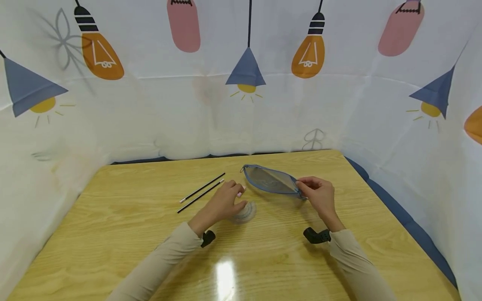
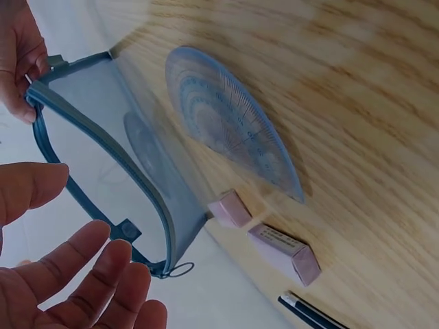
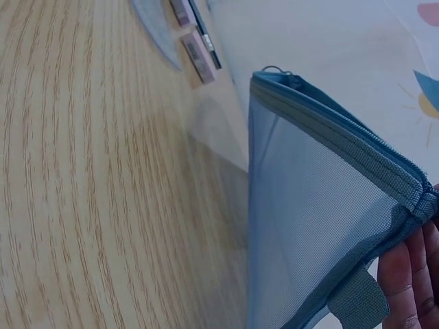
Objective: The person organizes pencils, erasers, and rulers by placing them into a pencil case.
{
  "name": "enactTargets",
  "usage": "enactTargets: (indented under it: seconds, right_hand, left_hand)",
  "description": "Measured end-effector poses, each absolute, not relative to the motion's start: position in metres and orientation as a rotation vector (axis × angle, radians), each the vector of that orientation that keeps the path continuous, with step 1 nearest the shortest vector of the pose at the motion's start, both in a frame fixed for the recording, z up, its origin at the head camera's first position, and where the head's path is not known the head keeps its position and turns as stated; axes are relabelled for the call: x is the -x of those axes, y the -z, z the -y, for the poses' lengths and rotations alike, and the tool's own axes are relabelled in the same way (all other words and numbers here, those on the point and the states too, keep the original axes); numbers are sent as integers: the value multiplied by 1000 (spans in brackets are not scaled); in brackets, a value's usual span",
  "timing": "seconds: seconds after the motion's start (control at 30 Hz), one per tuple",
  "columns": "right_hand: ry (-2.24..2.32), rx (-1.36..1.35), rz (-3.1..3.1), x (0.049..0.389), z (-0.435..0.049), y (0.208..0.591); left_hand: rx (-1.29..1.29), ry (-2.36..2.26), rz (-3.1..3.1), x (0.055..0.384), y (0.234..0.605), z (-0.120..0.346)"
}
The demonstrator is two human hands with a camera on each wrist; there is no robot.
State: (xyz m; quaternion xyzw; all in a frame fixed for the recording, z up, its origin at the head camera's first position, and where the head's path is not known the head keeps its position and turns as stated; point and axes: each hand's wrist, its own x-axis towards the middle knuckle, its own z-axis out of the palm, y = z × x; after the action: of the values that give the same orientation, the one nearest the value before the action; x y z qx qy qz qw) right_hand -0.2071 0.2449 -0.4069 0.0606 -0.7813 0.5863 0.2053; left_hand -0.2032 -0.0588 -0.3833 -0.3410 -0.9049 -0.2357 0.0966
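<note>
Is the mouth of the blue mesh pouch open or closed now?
Open: in the left wrist view, the pouch gapes, its two zipper edges standing wide apart.

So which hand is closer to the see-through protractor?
The left hand. In the head view, its thumb overlaps the protractor; the right hand is farther off to the right, pinching one end of the mesh pouch.

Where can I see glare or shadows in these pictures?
Head view: white glare on the table, near the picture's bottom edge; left wrist view: a thin shadow along the curved edge of the protractor; right wrist view: a soft shadow left of the pouch.
</note>
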Motion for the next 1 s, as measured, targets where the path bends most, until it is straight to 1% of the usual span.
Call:
enactTargets:
  seconds: [0.43, 1.0]
  right_hand:
    - [-1626, -186, 2186, 209, -244, 405]
    - [-1598, -150, 2228, 209, -247, 405]
  left_hand:
    - [958, 688, 2762, 197, 383, 57]
    - [895, 485, 2877, 186, 393, 53]
